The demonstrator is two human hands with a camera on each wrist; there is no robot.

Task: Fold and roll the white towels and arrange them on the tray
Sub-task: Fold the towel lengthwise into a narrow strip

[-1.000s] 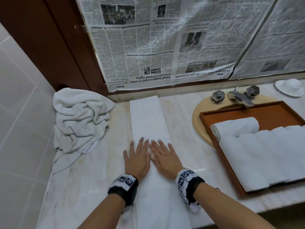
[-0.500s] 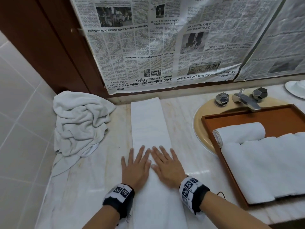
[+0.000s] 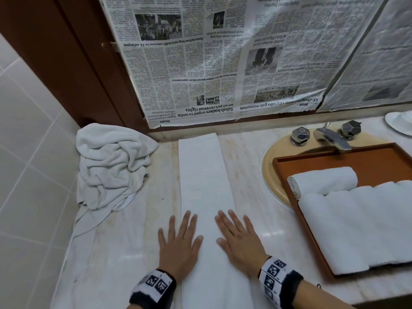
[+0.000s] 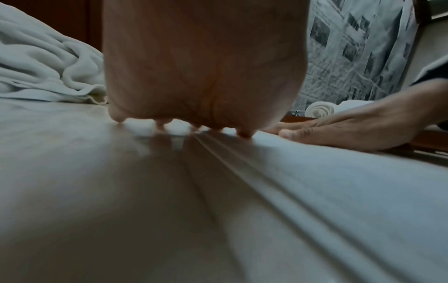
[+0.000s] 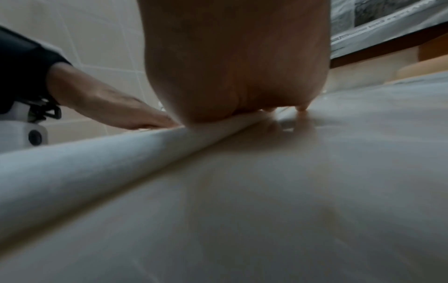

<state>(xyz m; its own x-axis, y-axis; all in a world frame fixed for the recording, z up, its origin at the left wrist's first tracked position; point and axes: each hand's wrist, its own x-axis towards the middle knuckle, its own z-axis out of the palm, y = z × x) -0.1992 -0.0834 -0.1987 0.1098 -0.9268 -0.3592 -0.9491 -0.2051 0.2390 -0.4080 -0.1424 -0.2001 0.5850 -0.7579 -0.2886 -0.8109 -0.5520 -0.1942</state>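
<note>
Head view: we look down on a marble counter (image 3: 124,253) where a long folded towel (image 3: 205,175) lies lengthwise, its near end cut off by the frame. Beside it, a wooden tray (image 3: 334,157) over the basin holds rolled towels (image 3: 323,179), partly out of frame. Our left hand (image 3: 178,244) and right hand (image 3: 240,239) press flat on the strip's two edges, fingers straight and spread, grasping nothing. Wrist views blur the fingertips.
</note>
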